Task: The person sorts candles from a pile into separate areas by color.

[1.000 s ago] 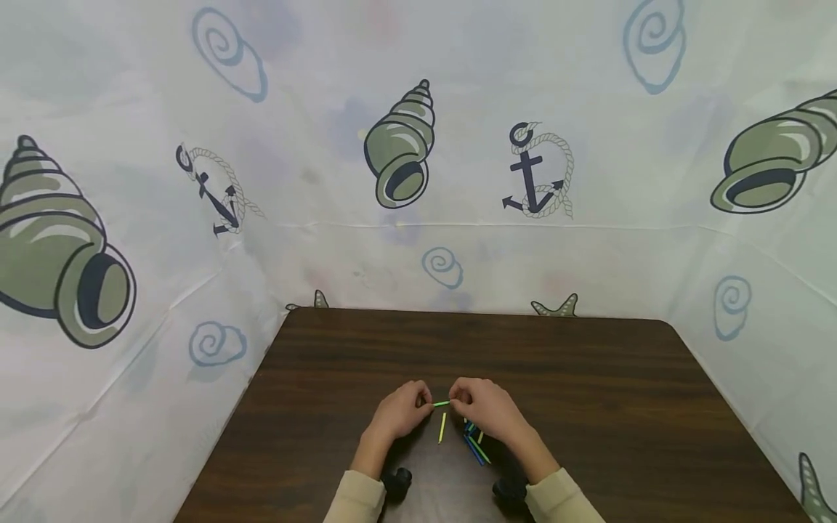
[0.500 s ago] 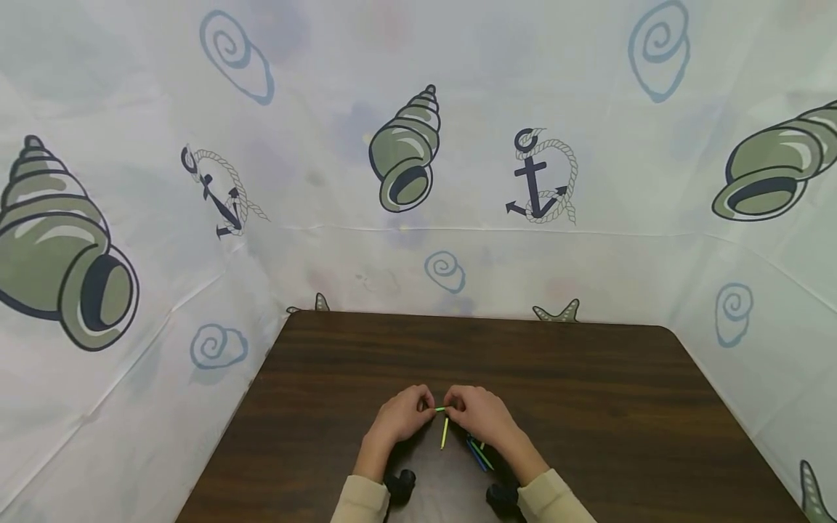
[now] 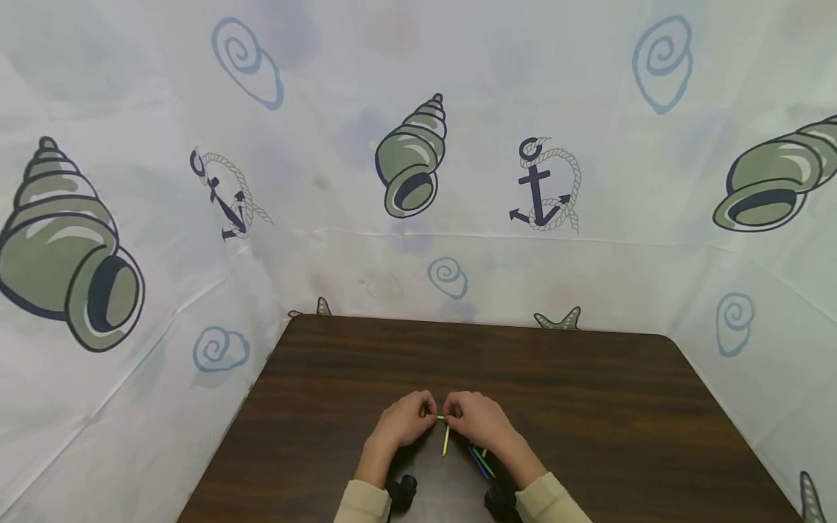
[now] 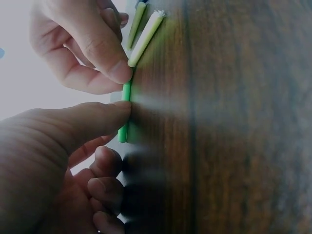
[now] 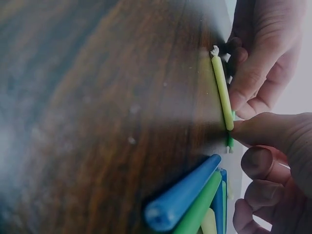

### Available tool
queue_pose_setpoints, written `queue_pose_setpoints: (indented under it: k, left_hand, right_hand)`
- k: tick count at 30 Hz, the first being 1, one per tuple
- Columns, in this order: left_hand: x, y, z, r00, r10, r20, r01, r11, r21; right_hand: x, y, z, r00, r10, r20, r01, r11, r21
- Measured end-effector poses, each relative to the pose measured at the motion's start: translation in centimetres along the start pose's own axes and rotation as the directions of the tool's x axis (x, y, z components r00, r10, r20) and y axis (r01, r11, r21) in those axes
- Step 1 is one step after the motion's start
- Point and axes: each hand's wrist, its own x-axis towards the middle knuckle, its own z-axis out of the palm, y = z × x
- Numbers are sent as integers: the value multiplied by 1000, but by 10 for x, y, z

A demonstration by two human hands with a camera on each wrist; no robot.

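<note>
A thin green birthday candle [image 4: 126, 92] lies crosswise between the two hands, low over the table. The left hand [image 3: 402, 421] pinches one end of it between thumb and fingers. At its other end the right hand [image 3: 479, 420] pinches with thumb and forefinger; its fingertips hide that end. Nearer the person, a yellow candle [image 5: 222, 87] with a frayed white wick lies on the table, pointing toward the green one. Its far end comes right up to the right fingertips in the wrist views.
Several blue, green and yellow candles [image 5: 183, 195] lie in a loose pile beside the right hand, partly under it in the head view. The dark wooden table [image 3: 562, 378] reaches back to a white cloth [image 3: 327, 269] printed with shells and anchors.
Both hands have drawn closer together, so less of the green candle shows between them. The head view has tilted slightly upward. The yellow candle and the pile stay on the table.
</note>
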Motion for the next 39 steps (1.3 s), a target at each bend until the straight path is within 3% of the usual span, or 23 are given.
queue_pose_setpoints:
  k: [10,28,35,39]
  left_hand:
    - [-4,-4,-2,1000,-3,27,5,999,-44]
    - [1,-8,0,1000,-7,22,9,997,-76]
    - [-4,3,-4,998,-26,58,25,1000,11]
    - [-4,11,-4,999,-23,43,20,997,72]
  right_hand:
    - [-1,1,4,999,21,40,-20,1000,-8]
    - [-13,8,-17,999,40,-5,-40,999,12]
    - [-21,17,-29,995,75,-68,-72,997,35]
    - [-26,23,-37,985,124,-121,-121,992,30]
